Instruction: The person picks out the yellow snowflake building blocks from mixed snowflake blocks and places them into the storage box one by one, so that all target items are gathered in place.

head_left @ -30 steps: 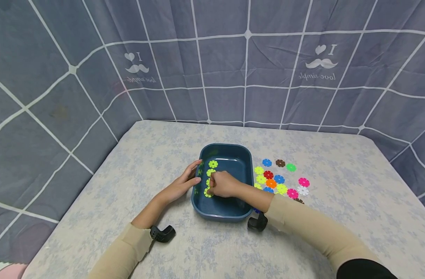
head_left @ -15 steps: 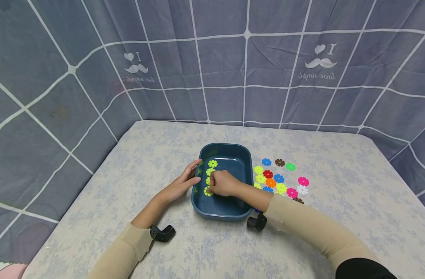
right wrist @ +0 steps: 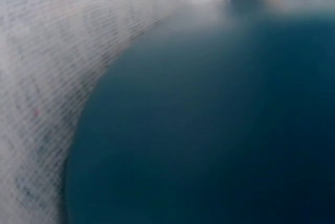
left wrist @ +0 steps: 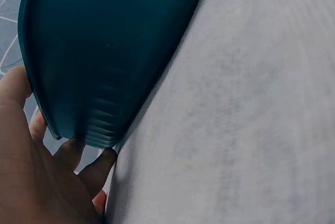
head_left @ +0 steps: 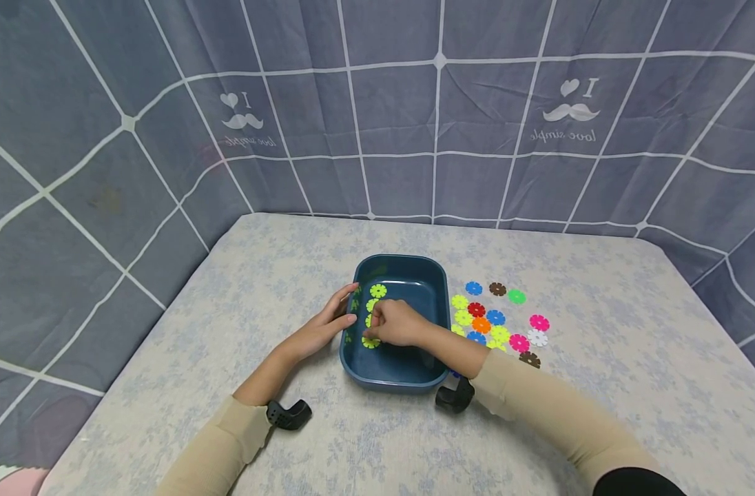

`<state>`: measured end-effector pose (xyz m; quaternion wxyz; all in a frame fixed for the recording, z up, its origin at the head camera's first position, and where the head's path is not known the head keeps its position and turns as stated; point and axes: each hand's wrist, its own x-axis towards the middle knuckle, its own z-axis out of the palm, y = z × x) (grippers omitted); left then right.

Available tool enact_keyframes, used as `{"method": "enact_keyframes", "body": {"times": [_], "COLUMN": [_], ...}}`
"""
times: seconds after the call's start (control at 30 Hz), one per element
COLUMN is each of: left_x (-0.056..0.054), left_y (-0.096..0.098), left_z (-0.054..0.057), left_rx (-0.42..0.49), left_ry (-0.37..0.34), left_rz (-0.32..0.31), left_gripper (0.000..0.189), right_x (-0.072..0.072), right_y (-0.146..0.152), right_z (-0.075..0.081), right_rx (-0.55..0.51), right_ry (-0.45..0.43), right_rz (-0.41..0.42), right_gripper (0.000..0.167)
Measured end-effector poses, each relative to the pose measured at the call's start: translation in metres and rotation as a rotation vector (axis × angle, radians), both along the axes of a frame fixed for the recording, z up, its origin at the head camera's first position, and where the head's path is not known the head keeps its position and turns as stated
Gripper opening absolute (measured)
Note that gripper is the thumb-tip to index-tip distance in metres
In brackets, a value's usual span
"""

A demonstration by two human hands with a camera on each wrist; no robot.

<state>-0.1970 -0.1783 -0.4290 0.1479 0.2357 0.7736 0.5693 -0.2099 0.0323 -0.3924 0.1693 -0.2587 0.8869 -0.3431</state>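
A dark teal plastic bin [head_left: 415, 368] stands on the cloth-covered table. Along its left side, inside, runs a column of yellow-green, flower-shaped notched discs [head_left: 378, 291]. My left hand [head_left: 318, 331] rests against the bin's left wall; in the left wrist view its thumb lies at the rim and its fingers [left wrist: 99, 170] touch the outer wall. Reaching in over the right side, my right hand [head_left: 401, 325] pinches the nearest yellow-green disc [head_left: 370, 343] with thumb and forefinger. The right wrist view shows only the blurred bin wall [right wrist: 183, 103], with the fingers hidden.
Right of the bin, loose discs lie scattered on the table: blue [head_left: 474, 288], brown [head_left: 498, 289], green [head_left: 516, 297], red [head_left: 476, 310], orange [head_left: 481, 325], pink [head_left: 539, 323] and white [head_left: 537, 338]. Grey checked curtain [head_left: 402, 110] hangs behind and to the left.
My right hand has risen slightly at the nearest disc, which shows more of itself and looks flatter. The left hand and bin have stayed put.
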Motion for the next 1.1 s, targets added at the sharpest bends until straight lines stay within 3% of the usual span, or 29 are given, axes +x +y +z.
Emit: {"method": "enact_keyframes", "body": {"times": [0.37,1.1], "left_x": [0.000,0.000], "left_y": [0.001,0.001], "left_z": [-0.001,-0.003], "left_rx": [-0.003,-0.022], "left_ry": [0.002,0.006], "left_rz": [0.002,0.023], "left_gripper": [0.062,0.061], "right_x": [-0.001,0.009], "right_y": [0.006,0.040], "right_z": [0.003,0.018], "right_rx": [-0.083,-0.189], "right_ry": [-0.014,0.058], "right_rz": [-0.034,-0.055], "right_gripper": [0.017,0.015]}}
